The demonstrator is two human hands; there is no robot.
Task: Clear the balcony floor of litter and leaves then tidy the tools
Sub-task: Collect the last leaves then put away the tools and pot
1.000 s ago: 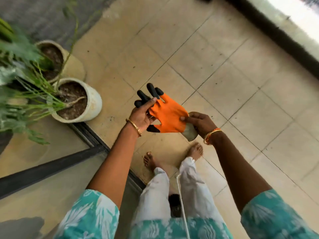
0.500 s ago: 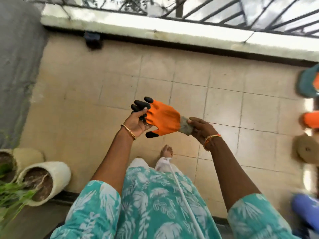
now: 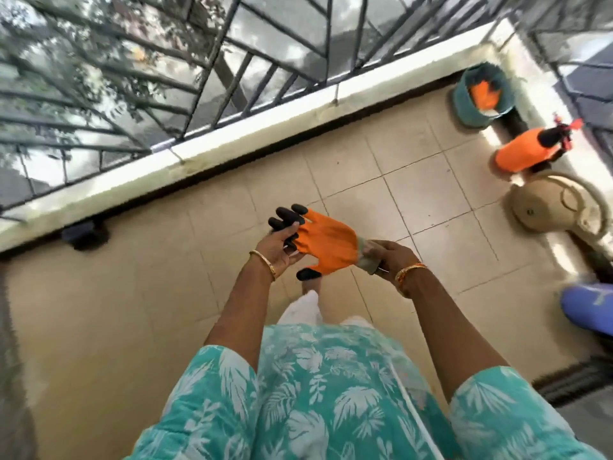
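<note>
Glove in both hands, view swung to the railing corner

My left hand pinches the orange glove by its black fingertips and my right hand grips its cuff, as 1 second ago; the plant pots have gone, and a teal bucket now shows in the floor's far right corner, so tidying looks next.

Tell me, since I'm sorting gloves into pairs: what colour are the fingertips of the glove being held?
Black, on an orange gardening glove with a grey cuff; clearest in the head view.

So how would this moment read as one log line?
left hand: pinches black fingertips of orange rubber-coated glove | right hand: holds its grey cuff | glove: off, held above tiled floor
</note>
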